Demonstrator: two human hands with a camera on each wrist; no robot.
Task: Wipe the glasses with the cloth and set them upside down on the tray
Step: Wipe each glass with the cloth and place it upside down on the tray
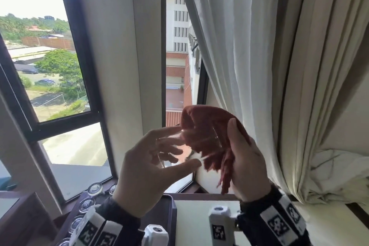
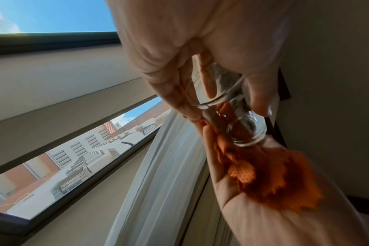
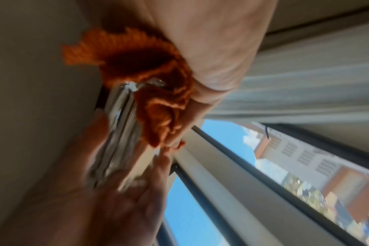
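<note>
Holding a clear glass [image 1: 179, 150] up to the window light at centre frame, the left hand [image 1: 147, 175] curls fingers and thumb around its base while the right hand [image 1: 245, 164] grasps a rust-red cloth [image 1: 205, 138] pressed over the open end, probably so streaks show against the daylight. The glass lies roughly sideways between the two hands (its rim is blurred in the right wrist view). At lower left of the head view, several upturned glasses [image 1: 87, 203] line the dark tray [image 1: 171, 213], their thick bases uppermost. A pale curtain [image 1: 279, 66] hangs close at right, just behind the cloth hand, and could snag a wide swing.
</note>
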